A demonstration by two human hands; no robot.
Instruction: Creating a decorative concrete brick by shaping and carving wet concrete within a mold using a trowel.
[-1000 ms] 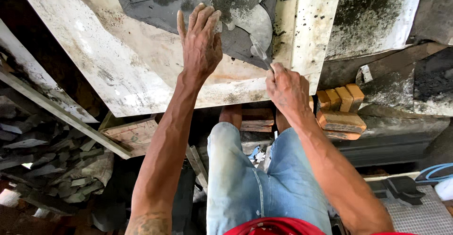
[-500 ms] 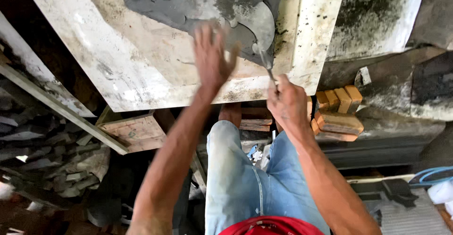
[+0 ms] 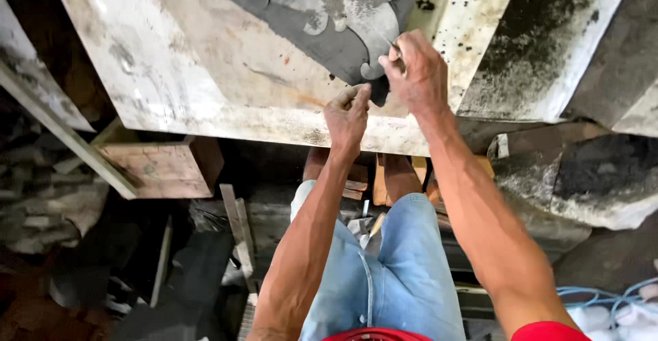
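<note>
A pale stone slab (image 3: 205, 60) lies in front of me, with a dark grey curly-edged stencil sheet (image 3: 322, 19) stuck on its top. My left hand (image 3: 347, 116) pinches the sheet's lower edge near the slab's front rim. My right hand (image 3: 418, 74) is closed on a thin metal tool (image 3: 393, 50), its tip at the edge of the dark sheet, just above the left hand. Both hands sit close together at the sheet's lower right lobe.
A wooden block (image 3: 161, 166) props the slab from below at the left. Rough dark stone blocks (image 3: 589, 176) lie at the right. My legs in blue jeans (image 3: 384, 272) are under the slab edge, with wood scraps and a blue cable (image 3: 603, 293) on the floor.
My left hand has come down from lying flat on the dark sheet to its lower edge. My right hand has risen from the slab's front rim onto the sheet.
</note>
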